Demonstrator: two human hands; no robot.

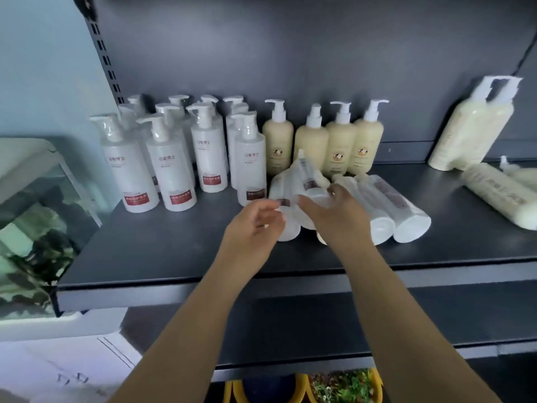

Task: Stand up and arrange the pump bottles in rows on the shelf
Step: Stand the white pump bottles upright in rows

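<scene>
The right hand [331, 212] grips a blurred white pump bottle [309, 181] tilted above the lying white bottles [386, 207] mid-shelf; the left hand [255, 225] hangs loosely curled, seemingly empty. Swinging it upright could topple the standing white row [250, 161] or cream bottles [338, 141] close by

You've got 1 view only, from the head camera, so no second angle overlaps it. You're looking forward and slightly down onto the dark shelf [174, 242], close in, with its front edge running across the middle of the picture and its back panel filling the top. The wide lens bows the edges, so the slotted upright [101, 50] at the shelf's left rear corner leans. Both forearms come up from the bottom edge, left hand [252, 225] and right hand [334, 216] near the centre. The shelf's right end runs out of view; a lower shelf [290, 338] shows beneath.
</scene>
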